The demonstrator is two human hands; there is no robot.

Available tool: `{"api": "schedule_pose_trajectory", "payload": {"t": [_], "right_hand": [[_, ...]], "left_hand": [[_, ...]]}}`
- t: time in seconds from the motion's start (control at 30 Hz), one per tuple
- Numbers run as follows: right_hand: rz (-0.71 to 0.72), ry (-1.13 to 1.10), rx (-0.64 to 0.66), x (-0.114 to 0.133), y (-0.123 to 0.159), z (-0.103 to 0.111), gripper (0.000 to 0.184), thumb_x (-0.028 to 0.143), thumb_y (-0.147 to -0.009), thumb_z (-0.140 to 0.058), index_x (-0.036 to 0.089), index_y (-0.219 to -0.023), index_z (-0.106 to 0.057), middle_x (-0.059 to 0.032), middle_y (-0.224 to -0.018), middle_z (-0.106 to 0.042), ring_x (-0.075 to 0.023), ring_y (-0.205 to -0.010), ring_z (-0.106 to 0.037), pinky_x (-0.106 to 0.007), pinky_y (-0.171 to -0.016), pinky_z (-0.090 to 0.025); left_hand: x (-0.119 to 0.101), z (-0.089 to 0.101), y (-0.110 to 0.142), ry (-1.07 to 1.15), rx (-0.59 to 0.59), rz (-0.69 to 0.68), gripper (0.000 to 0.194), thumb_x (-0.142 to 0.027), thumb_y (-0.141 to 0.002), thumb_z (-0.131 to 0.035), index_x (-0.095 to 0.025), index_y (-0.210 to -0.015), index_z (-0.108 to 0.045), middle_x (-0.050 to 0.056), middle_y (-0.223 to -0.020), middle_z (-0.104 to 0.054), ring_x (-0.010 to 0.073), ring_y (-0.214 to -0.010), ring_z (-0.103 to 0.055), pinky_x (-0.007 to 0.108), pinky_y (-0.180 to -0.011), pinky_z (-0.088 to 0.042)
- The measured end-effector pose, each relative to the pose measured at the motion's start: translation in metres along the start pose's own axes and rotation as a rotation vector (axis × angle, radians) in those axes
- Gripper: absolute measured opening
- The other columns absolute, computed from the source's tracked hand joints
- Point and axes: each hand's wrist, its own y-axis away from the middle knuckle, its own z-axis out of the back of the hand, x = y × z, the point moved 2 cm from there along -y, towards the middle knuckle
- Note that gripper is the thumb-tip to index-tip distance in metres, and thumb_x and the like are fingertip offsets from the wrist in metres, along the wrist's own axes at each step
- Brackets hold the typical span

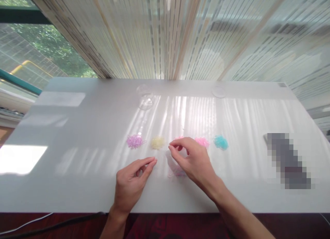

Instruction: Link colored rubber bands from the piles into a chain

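My left hand (134, 177) is held in a pinch over the white table, thumb and forefinger pressed together. My right hand (193, 156) also pinches, its fingertips just right of a pale yellow pile (156, 142). Anything between either pair of fingertips is too small to make out. The piles look like tiny rubber bands. A purple pile (135, 141) lies at the left of the row, a pink pile (202, 142) and a turquoise pile (221, 142) at the right. Another pink pile is mostly hidden by my right hand. Nearer me, a pink-purple heap (175, 172) is partly covered.
Clear round dishes or lids (146, 102) stand at the back of the white table (85, 194), with another clear round piece (218, 91) further right. A blurred-out dark object (288, 161) lies at the right. Striped curtains (144, 36) hang behind the table.
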Motion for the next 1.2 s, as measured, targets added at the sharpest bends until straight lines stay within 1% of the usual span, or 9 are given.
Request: {"api": "schedule_pose_trajectory", "payload": {"t": [0.2, 0.33, 0.43, 0.5, 0.63, 0.77, 0.93, 1.07, 1.2], "right_hand": [[0.016, 0.213, 0.06, 0.0, -0.014, -0.033, 0.009, 0.017, -0.093, -0.065, 0.021, -0.087, -0.07, -0.0032, -0.079, -0.073, -0.0193, -0.074, -0.065, -0.03, -0.065, -0.048], [0.105, 0.301, 0.08, 0.005, -0.01, -0.029, 0.011, 0.021, -0.097, -0.062, 0.02, -0.09, -0.069, -0.0062, -0.081, -0.072, -0.022, -0.077, -0.064, -0.033, -0.067, -0.049], [0.166, 0.208, 0.071, 0.013, 0.0, -0.017, 0.013, 0.023, -0.1, -0.059, 0.02, -0.093, -0.069, -0.0054, -0.081, -0.071, -0.0205, -0.076, -0.064, -0.033, -0.07, -0.051], [0.162, 0.065, 0.124, 0.019, 0.007, -0.01, 0.009, 0.025, -0.1, -0.063, 0.02, -0.098, -0.07, -0.0039, -0.084, -0.073, -0.0181, -0.077, -0.065, -0.031, -0.072, -0.052], [0.137, -0.15, 0.201, 0.028, 0.018, -0.007, 0.008, 0.026, -0.097, -0.069, 0.022, -0.104, -0.072, -0.0008, -0.09, -0.075, -0.0136, -0.078, -0.067, -0.026, -0.074, -0.054], [0.13, -0.17, 0.161, 0.029, 0.02, -0.008, 0.008, 0.024, -0.099, -0.065, 0.022, -0.096, -0.073, -0.0002, -0.083, -0.074, -0.013, -0.075, -0.067, -0.026, -0.073, -0.054], [0.081, -0.115, 0.118, 0.021, 0.019, -0.001, 0.009, 0.022, -0.097, -0.065, 0.024, -0.095, -0.074, -0.0002, -0.082, -0.075, -0.0143, -0.072, -0.067, -0.026, -0.067, -0.053], [0.053, -0.036, 0.023, 0.009, 0.015, 0.0, 0.007, 0.02, -0.095, -0.066, 0.023, -0.093, -0.073, 0.0001, -0.082, -0.076, -0.0144, -0.071, -0.066, -0.026, -0.066, -0.053], [0.136, 0.128, -0.024, 0.001, 0.005, -0.014, 0.014, 0.021, -0.099, -0.06, 0.022, -0.093, -0.072, -0.0036, -0.08, -0.074, -0.0178, -0.073, -0.065, -0.03, -0.068, -0.052]], "left_hand": [[0.002, 0.004, 0.001, 0.024, -0.004, 0.047, 0.009, -0.029, -0.091, -0.075, -0.023, -0.092, -0.083, 0.0, -0.08, -0.082, 0.0121, -0.056, -0.069, 0.021, -0.055, -0.056], [0.001, 0.006, 0.0, 0.093, -0.032, 0.127, 0.008, -0.029, -0.088, -0.078, -0.025, -0.09, -0.084, -0.001, -0.08, -0.082, 0.0107, -0.052, -0.067, 0.02, -0.053, -0.056], [-0.002, 0.007, -0.001, 0.196, -0.079, 0.274, 0.007, -0.029, -0.086, -0.08, -0.025, -0.09, -0.084, -0.003, -0.078, -0.083, 0.0072, -0.043, -0.06, 0.016, -0.047, -0.055], [-0.004, 0.006, -0.001, 0.27, -0.096, 0.341, 0.007, -0.029, -0.086, -0.08, -0.025, -0.091, -0.083, -0.002, -0.08, -0.083, 0.0064, -0.042, -0.059, 0.016, -0.047, -0.056], [-0.008, 0.001, 0.0, 0.387, -0.091, 0.381, 0.009, -0.03, -0.086, -0.08, -0.025, -0.092, -0.084, 0.0, -0.085, -0.084, 0.0071, -0.044, -0.06, 0.018, -0.051, -0.059], [-0.01, -0.001, 0.002, 0.387, -0.064, 0.349, 0.013, -0.033, -0.088, -0.079, -0.024, -0.096, -0.084, 0.001, -0.087, -0.084, 0.008, -0.047, -0.062, 0.021, -0.057, -0.062], [-0.011, -0.001, 0.002, 0.322, -0.051, 0.384, 0.02, -0.037, -0.093, -0.073, -0.022, -0.101, -0.084, 0.001, -0.07, -0.079, 0.0123, -0.054, -0.068, 0.023, -0.063, -0.063], [-0.01, -0.002, 0.0, 0.308, -0.037, 0.421, 0.024, -0.039, -0.093, -0.072, -0.02, -0.104, -0.082, 0.005, -0.087, -0.082, 0.0116, -0.053, -0.065, 0.024, -0.058, -0.062], [-0.005, 0.001, -0.001, 0.295, -0.043, 0.441, 0.027, -0.04, -0.092, -0.072, -0.018, -0.105, -0.081, 0.007, -0.088, -0.082, 0.0131, -0.056, -0.067, 0.024, -0.057, -0.062]]}}
